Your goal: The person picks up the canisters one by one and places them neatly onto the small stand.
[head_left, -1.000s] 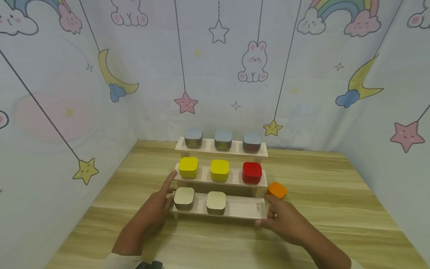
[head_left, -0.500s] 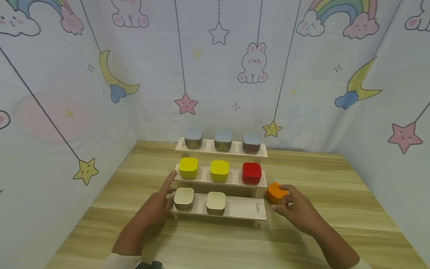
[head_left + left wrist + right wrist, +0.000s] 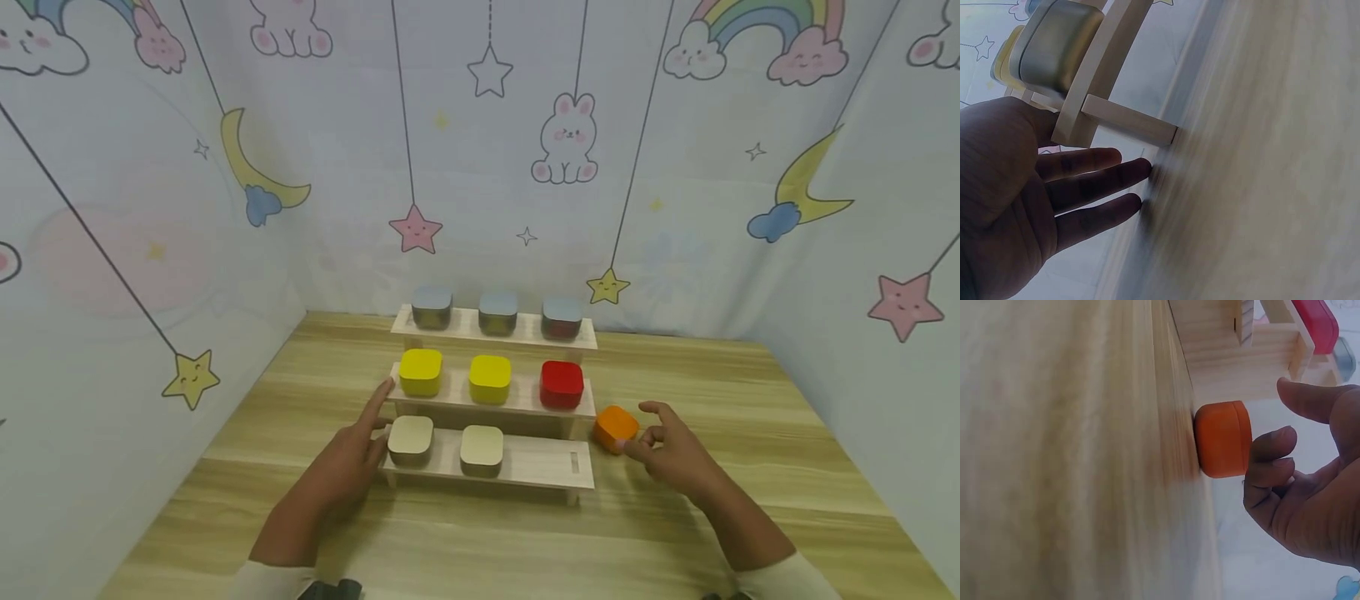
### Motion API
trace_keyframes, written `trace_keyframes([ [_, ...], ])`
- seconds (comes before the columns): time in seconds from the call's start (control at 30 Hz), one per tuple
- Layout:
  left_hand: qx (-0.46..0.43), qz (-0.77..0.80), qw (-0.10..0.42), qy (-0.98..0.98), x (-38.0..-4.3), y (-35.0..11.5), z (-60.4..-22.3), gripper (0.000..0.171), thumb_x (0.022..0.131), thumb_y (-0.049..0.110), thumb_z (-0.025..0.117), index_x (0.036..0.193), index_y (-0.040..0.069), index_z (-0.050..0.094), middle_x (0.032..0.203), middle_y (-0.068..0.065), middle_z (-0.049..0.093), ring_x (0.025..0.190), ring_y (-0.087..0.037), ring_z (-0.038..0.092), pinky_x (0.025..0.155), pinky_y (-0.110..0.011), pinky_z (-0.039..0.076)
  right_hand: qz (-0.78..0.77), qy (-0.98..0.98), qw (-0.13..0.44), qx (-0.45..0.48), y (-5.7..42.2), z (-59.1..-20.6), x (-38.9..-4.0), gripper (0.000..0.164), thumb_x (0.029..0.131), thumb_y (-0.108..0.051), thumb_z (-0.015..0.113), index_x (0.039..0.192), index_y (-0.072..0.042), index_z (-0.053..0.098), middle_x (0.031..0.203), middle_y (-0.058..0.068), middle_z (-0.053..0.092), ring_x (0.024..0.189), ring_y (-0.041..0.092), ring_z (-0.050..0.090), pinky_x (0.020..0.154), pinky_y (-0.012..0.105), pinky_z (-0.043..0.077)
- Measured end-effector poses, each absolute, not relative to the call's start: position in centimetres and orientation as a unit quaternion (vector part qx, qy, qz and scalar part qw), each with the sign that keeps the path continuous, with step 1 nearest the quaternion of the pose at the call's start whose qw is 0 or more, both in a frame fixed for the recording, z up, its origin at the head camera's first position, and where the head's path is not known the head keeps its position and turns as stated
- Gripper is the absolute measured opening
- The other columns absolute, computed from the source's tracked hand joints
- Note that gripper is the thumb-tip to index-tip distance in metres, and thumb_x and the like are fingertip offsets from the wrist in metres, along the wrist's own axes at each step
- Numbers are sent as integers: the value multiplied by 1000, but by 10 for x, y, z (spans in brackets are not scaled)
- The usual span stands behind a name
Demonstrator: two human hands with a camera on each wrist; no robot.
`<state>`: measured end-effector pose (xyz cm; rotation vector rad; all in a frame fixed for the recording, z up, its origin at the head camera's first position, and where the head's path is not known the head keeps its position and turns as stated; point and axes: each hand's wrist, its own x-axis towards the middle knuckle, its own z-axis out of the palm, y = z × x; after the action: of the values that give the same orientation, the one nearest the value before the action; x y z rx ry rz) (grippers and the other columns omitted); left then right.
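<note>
A three-tier wooden display shelf (image 3: 536,464) stands on the wood-grain table. My left hand (image 3: 345,458) touches its left end with the fingertips; in the left wrist view, several fingers (image 3: 1094,219) reach out straight below the bottom board. Just right of the shelf, a small orange square box with rounded corners (image 3: 617,428) sits on the table. Beside it is my right hand (image 3: 671,458), thumb and index finger spread apart, the thumb near the box's front right side. In the right wrist view the other fingers (image 3: 1269,462) are bent close to the orange box (image 3: 1221,439), not wrapped round it.
Two cream-lidded tins (image 3: 482,450) stand on the bottom board. Two yellow boxes (image 3: 491,379) and a red box (image 3: 562,384) occupy the middle tier, with several pale-lidded tins (image 3: 498,312) on top. Printed cloth walls (image 3: 480,167) enclose the table's back and sides.
My right hand has left the shelf's right end, moved right over the orange box, then drawn slightly farther right, its thumb and finger spreading. My left hand has stayed put.
</note>
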<state>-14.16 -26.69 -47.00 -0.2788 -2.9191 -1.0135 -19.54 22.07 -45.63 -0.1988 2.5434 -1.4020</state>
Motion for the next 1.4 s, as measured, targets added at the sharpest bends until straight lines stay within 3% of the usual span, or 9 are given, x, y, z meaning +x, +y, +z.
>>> trace_keyframes([
  [0.37,-84,-326,14,-941,-143,-267,-470,82,117,13,48,176,36,-2,154,-27,63,139,-50,64,116,-69,49,-474,863,164,-63,233,-471,-210,99,106,-34,74,170,3,9,83,1,54,63,13,45,57,27,43],
  [0.63,-88,-327,15,-941,-143,-267,-470,82,117,13,49,176,36,-3,154,-27,63,138,-50,65,115,-69,50,-466,859,199,-77,232,-474,-219,97,106,-39,73,172,-3,11,76,1,51,57,16,44,54,29,43],
  [0.93,-85,-330,17,-940,-143,-267,-471,82,116,12,49,177,35,-1,153,-27,64,137,-49,65,116,-69,50,-456,864,197,-88,227,-477,-224,88,105,-39,75,167,-3,24,72,1,52,53,17,45,51,28,43],
  [1.17,-81,-328,16,-941,-144,-266,-471,83,115,11,50,177,34,0,152,-27,64,137,-50,66,116,-69,50,-457,865,188,-89,225,-478,-224,66,105,-36,75,153,-2,45,72,2,56,52,16,47,51,29,46],
  [1.4,-79,-325,14,-942,-143,-266,-470,84,115,10,50,177,34,-1,152,-28,64,137,-50,65,117,-70,49,-459,864,185,-98,226,-478,-224,59,106,-33,74,149,-2,48,77,3,61,52,16,49,51,29,47],
])
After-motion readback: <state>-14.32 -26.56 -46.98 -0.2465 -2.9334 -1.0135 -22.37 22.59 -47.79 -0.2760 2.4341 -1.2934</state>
